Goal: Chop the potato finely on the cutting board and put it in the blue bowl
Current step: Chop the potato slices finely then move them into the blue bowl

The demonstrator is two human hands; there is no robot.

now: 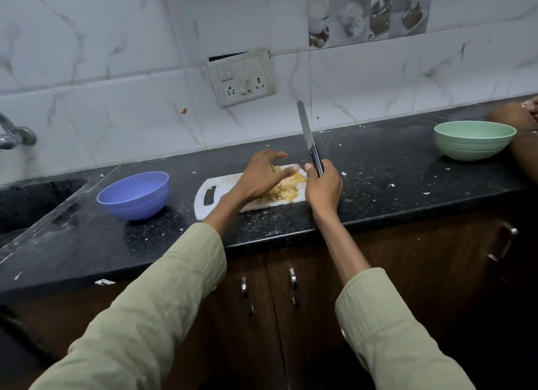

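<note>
Here, potato (283, 187) heaped near cutting board (221, 196) edge

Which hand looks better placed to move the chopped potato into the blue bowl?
Probably the left hand. It is spread open over the potato on the board, on the side nearer the blue bowl. The right hand is gripping the knife, blade pointing up.

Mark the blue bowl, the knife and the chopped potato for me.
blue bowl (136, 203): head view, outer front wall.
knife (305, 127): head view, middle of raised blade.
chopped potato (283, 189): head view, pile's centre.
</note>
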